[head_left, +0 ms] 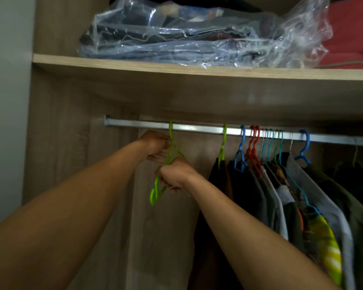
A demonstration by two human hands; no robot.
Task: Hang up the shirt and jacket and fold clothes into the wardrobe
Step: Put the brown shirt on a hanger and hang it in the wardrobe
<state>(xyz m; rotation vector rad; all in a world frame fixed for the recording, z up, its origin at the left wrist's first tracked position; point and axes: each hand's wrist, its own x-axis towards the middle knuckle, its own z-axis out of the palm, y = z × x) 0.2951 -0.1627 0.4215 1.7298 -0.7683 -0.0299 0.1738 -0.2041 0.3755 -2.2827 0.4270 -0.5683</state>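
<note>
Both hands are up at the rail [197, 129], working an empty green hanger [169, 158] at its left end. Left hand [155, 146] pinches the neck just under the hook, fingers closed on it. Right hand [174, 177] grips lower down; a second green piece [155, 192] sticks out below that fist, probably another hanger tangled with the first, too blurred to be sure. The hook looks like it sits on the rail.

No shirt or jacket in either hand, and none in view waiting. To the right the rail carries a row of hung clothes [281, 195] on coloured hangers. Bagged clothes [197, 32] sit on the shelf [134, 66] above.

Read: early stage, fetching a hanger. Hanging and folding all still to do.
</note>
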